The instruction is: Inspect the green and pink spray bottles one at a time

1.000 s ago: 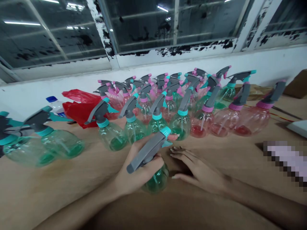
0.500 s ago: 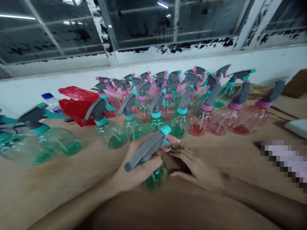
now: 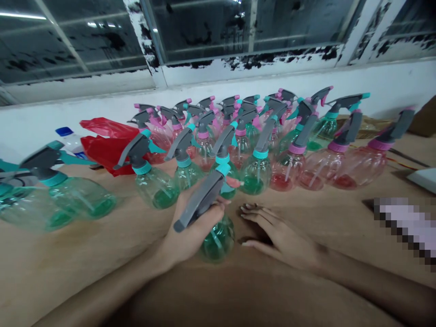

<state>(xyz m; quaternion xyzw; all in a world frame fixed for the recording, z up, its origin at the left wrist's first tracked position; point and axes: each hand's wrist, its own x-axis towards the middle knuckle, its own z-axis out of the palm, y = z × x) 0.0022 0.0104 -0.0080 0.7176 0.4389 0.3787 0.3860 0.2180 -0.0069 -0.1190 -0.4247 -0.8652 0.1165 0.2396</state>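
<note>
My left hand (image 3: 195,227) is wrapped round the neck and trigger of a green spray bottle (image 3: 218,243) with a grey head and a turquoise nozzle. The bottle's clear body shows below my fingers, with a dip tube inside. Part of its neck and trigger is hidden by the hand. To the right of it, my right hand (image 3: 272,231) rests on the table, fingers apart and holding nothing. Just beyond my hands stands a row of spray bottles, among them a green one (image 3: 255,175) and a pink one (image 3: 284,177), each with some tinted look at the base.
Several more pink and green spray bottles crowd the back by the wall. At left are two green spray bottles (image 3: 81,195), a red plastic bag (image 3: 112,147) and a blue-capped bottle (image 3: 70,143). A cardboard box (image 3: 424,118) and a blurred-out item (image 3: 405,222) lie at right.
My left hand and the spray bottle have moved slightly left and away from my right hand. The right hand stays on the table in nearly the same pose.
</note>
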